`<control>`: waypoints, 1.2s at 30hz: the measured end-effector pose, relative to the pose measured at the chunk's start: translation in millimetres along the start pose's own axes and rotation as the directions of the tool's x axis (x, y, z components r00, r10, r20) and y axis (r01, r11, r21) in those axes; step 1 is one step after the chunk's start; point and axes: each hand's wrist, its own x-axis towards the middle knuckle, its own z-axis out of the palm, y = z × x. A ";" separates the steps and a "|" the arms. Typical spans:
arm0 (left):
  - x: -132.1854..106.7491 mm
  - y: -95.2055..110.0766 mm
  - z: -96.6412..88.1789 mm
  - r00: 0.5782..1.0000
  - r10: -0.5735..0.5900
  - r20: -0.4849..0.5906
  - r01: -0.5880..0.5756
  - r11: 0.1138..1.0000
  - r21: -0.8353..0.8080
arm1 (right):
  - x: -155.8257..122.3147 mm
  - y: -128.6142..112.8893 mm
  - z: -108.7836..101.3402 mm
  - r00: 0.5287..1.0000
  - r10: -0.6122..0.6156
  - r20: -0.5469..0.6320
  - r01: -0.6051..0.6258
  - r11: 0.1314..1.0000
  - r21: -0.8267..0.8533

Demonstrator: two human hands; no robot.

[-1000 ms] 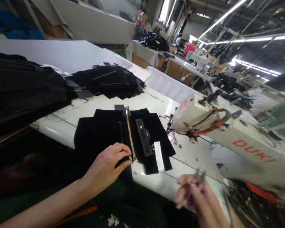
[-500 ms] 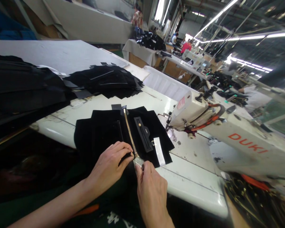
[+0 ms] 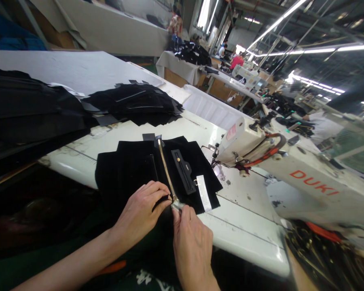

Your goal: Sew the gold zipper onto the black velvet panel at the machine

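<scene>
A black fabric panel [image 3: 133, 161] lies flat at the table's front edge. Down its middle runs a brass-toothed zipper [image 3: 164, 166]. My left hand [image 3: 144, 206] pinches the panel's edge beside the zipper's near end, thumb against fingertips. Close by on the right, my right hand [image 3: 192, 240] is closed on the zipper's pale, shiny end tab [image 3: 177, 205], partly hidden by the fingers. Right of the zipper sits a black patch [image 3: 183, 173] with a slot and a small gold piece. Beside that patch, a white label [image 3: 203, 193] lies on the panel.
A white sewing machine [image 3: 291, 169] stands at the right, its needle area by the panel's right edge. Stacked black pieces [image 3: 136, 99] and a larger black pile [image 3: 30, 107] lie behind and left. Black strips with gold [image 3: 318, 258] hang at lower right. People work farther back.
My right fingers have shifted slightly up and left with the zipper's end tab, which now looks more bunched. My left hand has barely moved, and the panel lies as before.
</scene>
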 end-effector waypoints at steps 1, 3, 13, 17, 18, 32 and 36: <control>0.1 0.1 0.0 1.000 0.002 0.000 -0.002 1.000 -0.001 | 0.2 -0.6 0.1 1.000 0.001 0.003 -0.001 1.000 -0.003; 0.2 0.0 0.1 1.000 0.007 0.001 -0.007 1.000 -0.002 | 0.1 -1.9 0.2 1.000 0.014 0.002 -0.014 1.000 -0.018; -0.4 0.2 1.5 1.000 0.011 0.002 -0.011 1.000 0.009 | 0.8 -4.9 -2.4 0.998 0.009 -0.063 -0.013 0.997 -0.078; -0.7 0.7 1.8 1.000 0.010 -0.008 -0.010 1.000 0.017 | 1.7 -5.1 -3.1 1.000 0.011 -0.020 -0.013 0.996 -0.087; -0.7 0.7 1.9 1.000 0.011 -0.012 -0.010 1.000 0.019 | 2.2 -5.3 -3.5 1.000 0.012 -0.010 -0.013 0.996 -0.091; -1.1 -1.9 8.0 0.998 0.063 -0.022 -0.064 0.998 -0.022 | 22.7 -1.5 -15.6 0.992 -0.089 0.085 0.099 0.987 -0.128; 2.5 -2.4 3.7 0.999 0.030 0.018 -0.029 0.998 -0.054 | 23.6 4.7 -12.4 0.991 -0.123 0.048 0.126 0.990 -0.055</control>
